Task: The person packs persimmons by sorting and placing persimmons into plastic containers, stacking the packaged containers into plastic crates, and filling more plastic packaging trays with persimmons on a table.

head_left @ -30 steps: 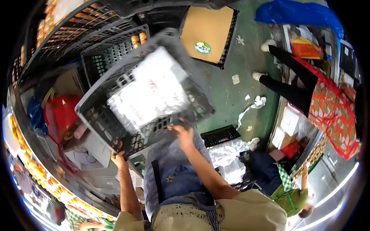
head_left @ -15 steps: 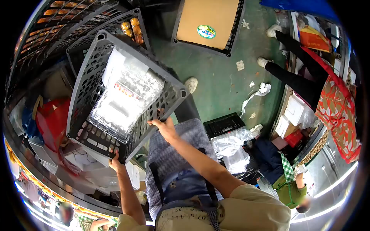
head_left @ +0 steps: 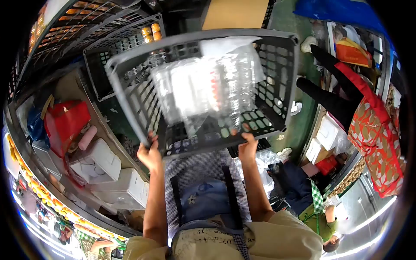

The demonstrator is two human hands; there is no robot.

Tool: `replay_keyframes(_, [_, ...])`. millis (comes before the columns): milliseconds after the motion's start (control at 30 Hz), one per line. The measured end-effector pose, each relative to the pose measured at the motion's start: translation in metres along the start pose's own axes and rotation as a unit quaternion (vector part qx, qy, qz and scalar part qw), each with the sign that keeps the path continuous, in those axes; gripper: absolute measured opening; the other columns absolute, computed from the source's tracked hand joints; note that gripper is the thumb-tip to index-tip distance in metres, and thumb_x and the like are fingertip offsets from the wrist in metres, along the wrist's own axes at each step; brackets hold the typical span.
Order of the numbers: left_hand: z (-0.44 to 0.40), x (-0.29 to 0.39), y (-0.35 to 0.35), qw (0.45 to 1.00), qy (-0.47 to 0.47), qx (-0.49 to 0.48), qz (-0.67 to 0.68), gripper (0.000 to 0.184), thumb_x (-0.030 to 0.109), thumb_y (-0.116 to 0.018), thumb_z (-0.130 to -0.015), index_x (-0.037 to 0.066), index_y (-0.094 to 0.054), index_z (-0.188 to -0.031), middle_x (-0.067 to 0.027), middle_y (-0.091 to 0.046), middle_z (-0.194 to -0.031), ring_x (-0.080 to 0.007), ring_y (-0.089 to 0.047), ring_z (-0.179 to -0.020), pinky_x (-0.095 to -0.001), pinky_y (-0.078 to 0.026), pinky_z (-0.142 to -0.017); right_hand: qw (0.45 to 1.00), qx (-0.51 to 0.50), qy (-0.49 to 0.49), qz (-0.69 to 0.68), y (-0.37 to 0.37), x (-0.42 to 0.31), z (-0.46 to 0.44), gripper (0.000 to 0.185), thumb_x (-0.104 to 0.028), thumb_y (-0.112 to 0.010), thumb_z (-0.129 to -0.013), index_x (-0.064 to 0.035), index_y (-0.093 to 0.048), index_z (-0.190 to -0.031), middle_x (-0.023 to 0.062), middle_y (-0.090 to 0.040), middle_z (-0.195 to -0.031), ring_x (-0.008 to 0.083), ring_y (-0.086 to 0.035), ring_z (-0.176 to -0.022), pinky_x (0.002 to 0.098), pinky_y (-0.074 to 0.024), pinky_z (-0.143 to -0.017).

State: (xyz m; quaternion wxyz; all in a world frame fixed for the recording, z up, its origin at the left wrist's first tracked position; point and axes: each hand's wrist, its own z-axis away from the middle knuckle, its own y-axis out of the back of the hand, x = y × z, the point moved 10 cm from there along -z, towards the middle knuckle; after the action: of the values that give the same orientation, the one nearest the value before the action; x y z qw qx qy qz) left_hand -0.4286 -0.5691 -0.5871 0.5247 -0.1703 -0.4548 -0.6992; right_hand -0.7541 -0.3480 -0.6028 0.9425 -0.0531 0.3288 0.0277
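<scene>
A dark plastic crate (head_left: 277,78) with slotted walls is held up in front of my body, tilted so that its inside faces me. Stacked clear plastic packs (head_left: 182,91) lie in it, with a white sheet (head_left: 232,45) at their far side; glare and blur hide what the packs are. My left hand (head_left: 150,155) grips the near left corner of the crate. With fingers hooked through the slots of the near wall, my right hand (head_left: 248,147) holds the crate farther right.
Another crate with orange-yellow packs (head_left: 151,31) stands at the far left. A cardboard-topped crate (head_left: 236,13) is on the floor beyond. White boxes (head_left: 97,162) and a red bag (head_left: 67,121) fill the left shelf. People in a red patterned garment (head_left: 377,141) and green top (head_left: 318,221) are at right.
The crate has swung to the right and turned level across my front. My right hand has shifted from its side wall to the near wall; my left hand still grips it.
</scene>
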Motion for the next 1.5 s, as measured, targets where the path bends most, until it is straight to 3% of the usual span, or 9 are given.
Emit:
replay_keyframes(167, [-0.004, 0.050, -0.133, 0.994, -0.074, -0.078, 0.015, 0.022, -0.012, -0.051, -0.075, -0.004, -0.065, -0.090, -0.0089, -0.067, -0.087, -0.0135, -0.064, -0.077, -0.0261, -0.049, -0.073, 0.999, 0.026, -0.014, -0.030, 0.054, -0.042, -0.078, 0.036, -0.008, -0.049, -0.077, 0.0070, -0.050, -0.110, 0.0178, -0.061, -0.095, 0.0161, -0.060, -0.071, 0.0148, -0.0409, -0.043])
replay_keyframes(333, [-0.017, 0.098, -0.222, 0.989, -0.100, -0.096, -0.056, 0.028, -0.013, -0.048, -0.071, 0.000, -0.066, -0.088, -0.0066, -0.067, -0.081, -0.0116, -0.063, -0.071, -0.0250, -0.049, -0.068, 0.996, 0.046, 0.008, -0.080, 0.048, -0.076, -0.147, 0.036, -0.008, -0.052, -0.078, 0.0100, -0.049, -0.108, 0.0188, -0.061, -0.098, 0.0280, -0.063, -0.085, 0.0273, -0.0497, -0.075])
replay_keyframes(567, [0.000, 0.092, -0.243, 0.977, -0.163, -0.116, -0.070, 0.025, -0.009, -0.050, -0.073, 0.002, -0.063, -0.092, -0.0049, -0.065, -0.074, -0.0122, -0.062, -0.068, -0.0265, -0.048, -0.066, 0.998, 0.014, -0.029, -0.058, 0.050, -0.075, -0.188, 0.030, -0.019, -0.057, -0.084, 0.0039, -0.053, -0.102, 0.0156, -0.060, -0.096, 0.0248, -0.063, -0.088, 0.0273, -0.0484, -0.073])
replay_keyframes(667, [-0.015, 0.078, -0.245, 0.971, -0.185, -0.120, -0.090, 0.025, -0.005, -0.052, -0.075, 0.005, -0.061, -0.097, -0.0108, -0.065, -0.074, -0.0217, -0.064, -0.068, -0.0317, -0.048, -0.065, 0.997, -0.016, -0.073, -0.008, 0.033, -0.077, -0.163, 0.051, -0.039, -0.059, -0.085, 0.0069, -0.051, -0.105, 0.0202, -0.061, -0.099, 0.0254, -0.062, -0.088, 0.0308, -0.0488, -0.082])
replay_keyframes(767, [-0.002, 0.100, -0.241, 0.973, -0.156, -0.124, -0.119, 0.022, -0.005, -0.053, -0.075, 0.004, -0.059, -0.093, -0.0107, -0.065, -0.075, -0.0213, -0.064, -0.067, -0.0311, -0.048, -0.064, 0.945, -0.133, -0.197, 0.223, 0.031, -0.065, -0.134, 0.062, -0.047, -0.057, -0.084, 0.0095, -0.049, -0.108, 0.0214, -0.059, -0.103, 0.0271, -0.062, -0.089, 0.0342, -0.0501, -0.081])
replay_keyframes(867, [-0.010, 0.081, -0.244, 0.981, -0.132, -0.134, -0.033, 0.018, -0.006, -0.053, -0.076, 0.002, -0.058, -0.091, -0.0087, -0.064, -0.075, -0.0182, -0.064, -0.066, -0.0292, -0.049, -0.064, 0.938, -0.133, -0.143, 0.285, 0.027, -0.077, -0.131, 0.064, -0.047, -0.058, -0.084, 0.0117, -0.048, -0.107, 0.0211, -0.058, -0.101, 0.0285, -0.062, -0.089, 0.0364, -0.0514, -0.079])
replay_keyframes(1200, [-0.043, 0.027, -0.195, 0.982, -0.070, -0.172, -0.023, 0.022, -0.014, -0.054, -0.076, -0.004, -0.057, -0.095, -0.0079, -0.064, -0.092, -0.0179, -0.065, -0.075, -0.0277, -0.050, -0.071, 0.963, -0.075, -0.122, 0.229, 0.031, -0.039, -0.116, 0.057, -0.048, -0.056, -0.085, 0.0075, -0.053, -0.099, 0.0167, -0.061, -0.090, 0.0231, -0.062, -0.080, 0.0331, -0.0522, -0.067])
replay_keyframes(1367, [-0.043, 0.029, -0.194, 0.986, -0.047, -0.139, -0.080, 0.032, -0.009, -0.059, -0.075, -0.003, -0.052, -0.105, -0.0132, -0.059, -0.101, -0.0241, -0.063, -0.085, -0.0313, -0.047, -0.077, 0.875, -0.236, -0.189, 0.378, 0.002, -0.055, -0.103, 0.058, -0.051, -0.057, -0.084, 0.0063, -0.060, -0.094, 0.0136, -0.065, -0.083, 0.0194, -0.062, -0.071, 0.0298, -0.0520, -0.065])
replay_keyframes(1500, [-0.005, 0.099, -0.185, 0.913, -0.309, 0.056, -0.263, 0.048, 0.002, -0.066, -0.073, -0.001, -0.045, -0.116, -0.0190, -0.044, -0.117, -0.0312, -0.045, -0.108, -0.0405, -0.035, -0.094, 0.866, -0.249, -0.065, 0.429, -0.025, -0.110, -0.123, 0.050, -0.044, -0.063, -0.081, 0.0033, -0.064, -0.095, 0.0118, -0.066, -0.079, 0.0180, -0.063, -0.070, 0.0282, -0.0518, -0.067])
